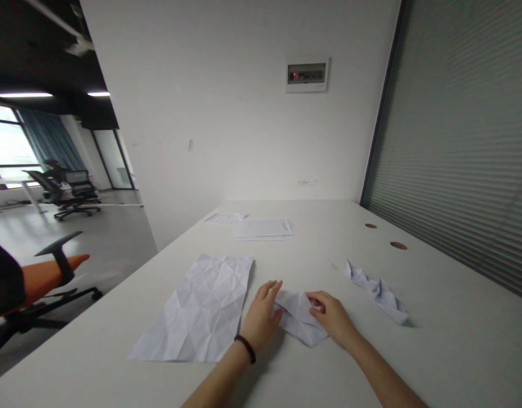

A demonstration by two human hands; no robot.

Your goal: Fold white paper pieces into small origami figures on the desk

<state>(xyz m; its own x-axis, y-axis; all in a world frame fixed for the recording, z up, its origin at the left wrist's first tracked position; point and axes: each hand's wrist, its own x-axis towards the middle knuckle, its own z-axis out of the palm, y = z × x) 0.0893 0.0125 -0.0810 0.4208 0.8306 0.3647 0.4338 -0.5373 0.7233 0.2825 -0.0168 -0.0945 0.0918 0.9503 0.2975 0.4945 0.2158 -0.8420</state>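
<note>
A folded sheet of white paper [301,317] with several creases and overlapping flaps lies between my two hands over the table. My left hand [261,317], with a dark band at the wrist, has the paper's left end between its thumb and fairly straight fingers. At the upper right edge, my right hand [331,317] pinches the paper with curled thumb and index finger. To the left is a larger white sheet [205,306], spread out and covered in a grid of creases. On the right rests a narrow, zigzag-folded paper strip [377,290].
Printed sheets [265,228] lie farther back on the white table [329,255], with more printed pages [225,217] beside them. Two round holes [398,245] are cut near the right edge, by a blind-covered glass panel [452,170]. An orange chair [52,275] stands at left.
</note>
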